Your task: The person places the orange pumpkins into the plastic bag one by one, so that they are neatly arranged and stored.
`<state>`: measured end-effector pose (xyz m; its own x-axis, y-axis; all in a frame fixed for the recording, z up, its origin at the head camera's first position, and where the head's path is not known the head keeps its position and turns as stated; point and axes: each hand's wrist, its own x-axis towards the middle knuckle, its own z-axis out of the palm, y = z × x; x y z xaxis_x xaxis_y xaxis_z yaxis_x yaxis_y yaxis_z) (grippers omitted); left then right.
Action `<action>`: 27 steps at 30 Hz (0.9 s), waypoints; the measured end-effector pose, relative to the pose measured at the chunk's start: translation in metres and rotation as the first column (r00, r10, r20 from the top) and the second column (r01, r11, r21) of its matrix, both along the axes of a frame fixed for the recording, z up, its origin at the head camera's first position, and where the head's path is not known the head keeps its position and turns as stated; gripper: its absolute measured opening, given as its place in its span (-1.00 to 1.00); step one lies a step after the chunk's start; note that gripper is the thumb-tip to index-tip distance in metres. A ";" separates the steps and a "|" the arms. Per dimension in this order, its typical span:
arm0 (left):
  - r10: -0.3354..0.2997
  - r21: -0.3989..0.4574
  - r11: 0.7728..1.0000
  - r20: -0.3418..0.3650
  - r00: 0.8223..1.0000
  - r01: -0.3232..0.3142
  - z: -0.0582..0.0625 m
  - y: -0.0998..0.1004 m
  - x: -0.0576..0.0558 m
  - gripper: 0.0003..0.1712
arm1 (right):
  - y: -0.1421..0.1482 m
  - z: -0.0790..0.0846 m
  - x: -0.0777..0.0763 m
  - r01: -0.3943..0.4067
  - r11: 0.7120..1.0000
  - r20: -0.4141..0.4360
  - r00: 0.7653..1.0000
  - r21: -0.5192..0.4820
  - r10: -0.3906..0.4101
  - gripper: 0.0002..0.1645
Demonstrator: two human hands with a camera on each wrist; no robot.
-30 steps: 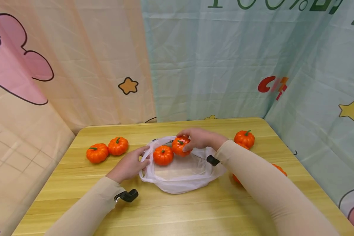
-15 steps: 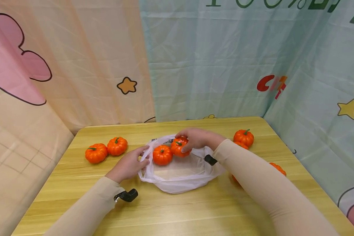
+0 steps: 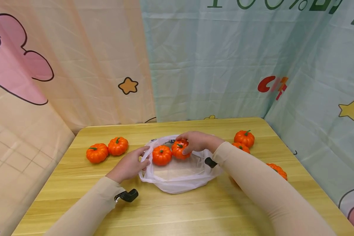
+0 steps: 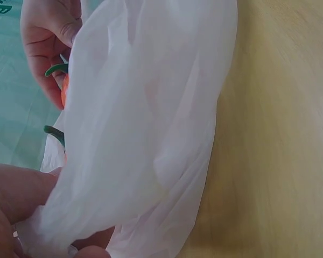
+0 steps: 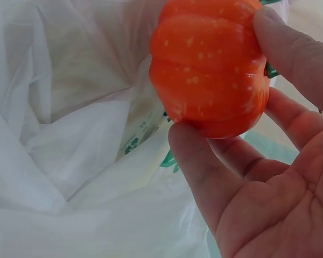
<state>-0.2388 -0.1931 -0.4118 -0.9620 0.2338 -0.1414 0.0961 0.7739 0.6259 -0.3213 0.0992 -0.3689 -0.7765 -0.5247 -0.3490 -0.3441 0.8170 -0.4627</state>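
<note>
A white plastic bag (image 3: 177,187) lies on the table with its mouth spread wide. My left hand (image 3: 130,165) grips its left rim; in the left wrist view the bag's film (image 4: 145,113) passes between thumb and fingers. Inside the opening, at the left, sits a small orange toy pumpkin (image 3: 161,155) with a green stem. Right beside it, my right hand (image 3: 201,141) holds a second toy pumpkin (image 3: 179,150) over the bag's far side. The right wrist view shows thumb and fingertips round this glossy pumpkin (image 5: 210,70), with bag folds below.
Two more pumpkins (image 3: 97,153) stand together on the table at the left. On the right are a pumpkin (image 3: 244,139) near the back, another (image 3: 241,147) just in front, and one (image 3: 278,171) partly behind the right forearm. Printed cloth (image 3: 206,65) hangs round the table.
My right hand has lowered slightly with its pumpkin into the bag's mouth. The pumpkin beside it has shifted a little left. The left hand keeps its hold on the rim.
</note>
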 end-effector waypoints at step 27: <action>-0.001 -0.002 1.000 0.009 1.000 0.001 0.000 -0.003 0.000 -0.23 | -0.003 -0.009 0.009 0.005 1.000 0.000 1.000 -0.021 -0.005 -0.08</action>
<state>-0.2388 -0.1962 -0.4122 -0.9603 0.2348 -0.1506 0.0913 0.7749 0.6255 -0.3124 0.0965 -0.3783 -0.7790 -0.5281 -0.3380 -0.3398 0.8087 -0.4802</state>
